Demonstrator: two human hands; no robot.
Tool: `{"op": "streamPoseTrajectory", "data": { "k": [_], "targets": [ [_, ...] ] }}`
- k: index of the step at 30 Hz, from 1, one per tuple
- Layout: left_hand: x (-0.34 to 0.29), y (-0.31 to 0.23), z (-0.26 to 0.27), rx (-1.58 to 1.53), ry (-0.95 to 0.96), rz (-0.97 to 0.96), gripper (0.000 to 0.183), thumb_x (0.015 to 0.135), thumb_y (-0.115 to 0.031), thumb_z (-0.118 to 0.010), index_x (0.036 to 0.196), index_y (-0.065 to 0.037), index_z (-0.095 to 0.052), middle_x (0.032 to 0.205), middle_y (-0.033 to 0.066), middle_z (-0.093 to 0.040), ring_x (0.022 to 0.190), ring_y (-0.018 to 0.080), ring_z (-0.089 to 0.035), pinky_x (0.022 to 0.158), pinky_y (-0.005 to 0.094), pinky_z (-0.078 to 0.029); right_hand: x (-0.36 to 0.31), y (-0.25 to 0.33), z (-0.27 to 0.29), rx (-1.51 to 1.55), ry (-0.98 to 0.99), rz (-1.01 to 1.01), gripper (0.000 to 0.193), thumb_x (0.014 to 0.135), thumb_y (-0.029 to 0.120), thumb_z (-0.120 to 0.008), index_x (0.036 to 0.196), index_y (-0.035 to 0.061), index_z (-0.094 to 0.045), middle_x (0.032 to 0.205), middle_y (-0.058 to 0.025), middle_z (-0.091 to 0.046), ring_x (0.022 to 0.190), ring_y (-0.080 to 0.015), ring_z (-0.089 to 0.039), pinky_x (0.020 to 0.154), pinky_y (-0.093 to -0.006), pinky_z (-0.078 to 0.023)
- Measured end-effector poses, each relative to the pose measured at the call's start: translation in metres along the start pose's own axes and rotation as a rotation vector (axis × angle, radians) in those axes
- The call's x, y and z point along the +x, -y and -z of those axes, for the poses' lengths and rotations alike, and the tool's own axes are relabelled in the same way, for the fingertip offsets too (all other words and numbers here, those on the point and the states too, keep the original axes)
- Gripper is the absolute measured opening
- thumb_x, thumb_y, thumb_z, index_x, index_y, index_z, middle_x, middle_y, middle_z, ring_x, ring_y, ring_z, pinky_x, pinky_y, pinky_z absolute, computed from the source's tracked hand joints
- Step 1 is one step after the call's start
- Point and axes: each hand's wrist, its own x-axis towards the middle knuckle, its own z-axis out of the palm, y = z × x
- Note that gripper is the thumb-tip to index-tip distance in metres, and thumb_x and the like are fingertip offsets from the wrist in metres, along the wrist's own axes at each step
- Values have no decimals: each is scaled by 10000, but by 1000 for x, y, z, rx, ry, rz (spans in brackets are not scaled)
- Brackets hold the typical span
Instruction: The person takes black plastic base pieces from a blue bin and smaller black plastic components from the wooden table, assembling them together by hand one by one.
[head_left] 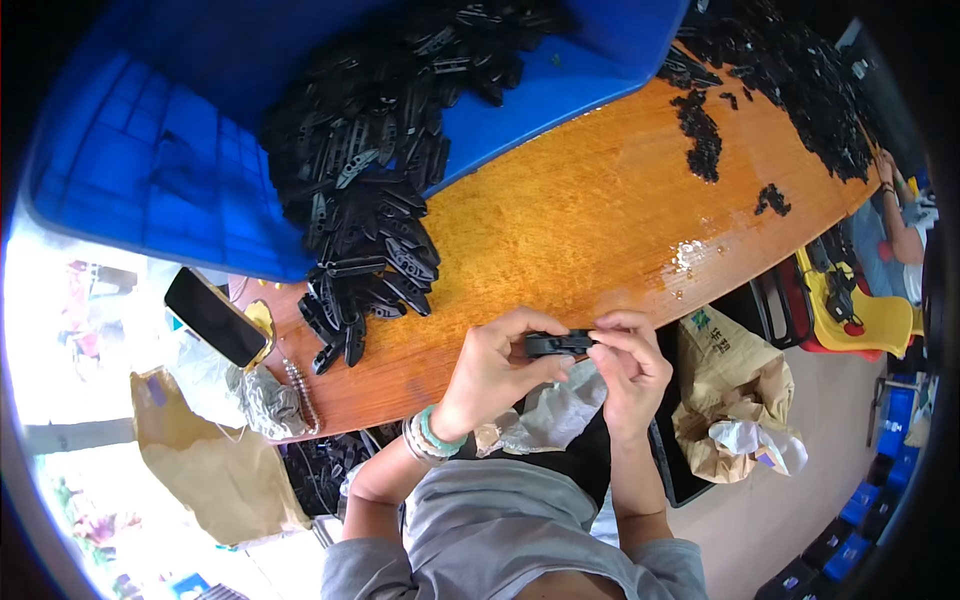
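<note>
And here it is, right in the middle: a slim black plastic part point(556, 345), held up level between two bare hands, just above the near edge of the table. The left hand point(490, 365) has it pinched, thumb below and fingers above, the grip closed firmly round the left end. The right hand point(632, 370) meets it at the other end, thumb and curled fingertips drawn together on the tip; just what they grasp there is too small to make out. Round the left wrist sits a pale green beaded bracelet point(440, 430).

Beyond the hands stretches the glossy orange-brown wooden table point(560, 230), and over to the left, look, a loose pile of elongated black plastic parts point(370, 230) spills from a large blue plastic crate point(220, 235) onto the wood. Far right on the tabletop lies another heap, of small dark pieces point(810, 95), with little clusters nearer.

By the table's left end, a dark-screened phone point(215, 315) slants beside a string of beads point(301, 395). To the right of the hands, a crumpled brown paper bag point(735, 385); past it, a yellow plastic chair point(870, 318), and another person's arm point(900, 225) reaches the table edge.
</note>
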Motion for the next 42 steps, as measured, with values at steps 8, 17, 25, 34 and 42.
{"op": "streamPoseTrajectory", "data": {
  "k": [8, 17, 25, 34, 42],
  "targets": [
    [-2, 1, 2, -115, -30, 101, 273, 788, 57, -625, 1036, 71, -511, 899, 145, -637, 763, 178, -655, 660, 245, -545, -3, 2, -2, -446, -54, 217, 145, 694, -44, -650, 832, 2, -646, 957, -104, -590, 872, -225, -539, 752, -297, -415],
    [-4, 10, 1, 117, -139, -159, 192, 772, 10, -648, 950, 30, -580, 813, 41, -617, 688, 97, -606, 654, 225, -501, -6, -7, 1, -116, 128, -208, 249, 772, -52, -602, 1015, -91, -571, 911, -94, -588, 787, -117, -541, 710, -233, -430],
    [-15, 3, 29, 346, 159, -194, 257, 777, -98, -650, 1012, -3, -611, 890, 131, -652, 768, 218, -641, 669, 303, -487, -14, -15, 29, -153, 279, -386, 256, 786, 49, -620, 997, -88, -575, 915, -100, -596, 869, -164, -566, 762, -270, -451],
    [14, 15, 120, 1463, -835, -547, 302, 640, -77, -605, 913, 50, -595, 1003, 163, -514, 1019, 285, -436, 931, 372, -355, -30, -2, 19, -753, 685, -37, 198, 802, 167, -664, 909, 0, -658, 932, -209, -625, 804, -317, -591, 748, -380, -472],
    [5, 11, 151, 1622, -752, -298, 299, 643, -118, -637, 899, 34, -612, 1038, 163, -493, 1025, 282, -428, 892, 347, -357, -4, -14, 33, -738, 732, 58, 208, 841, 173, -635, 885, -28, -666, 804, -125, -671, 717, -193, -620, 670, -297, -499]
  ]
}}
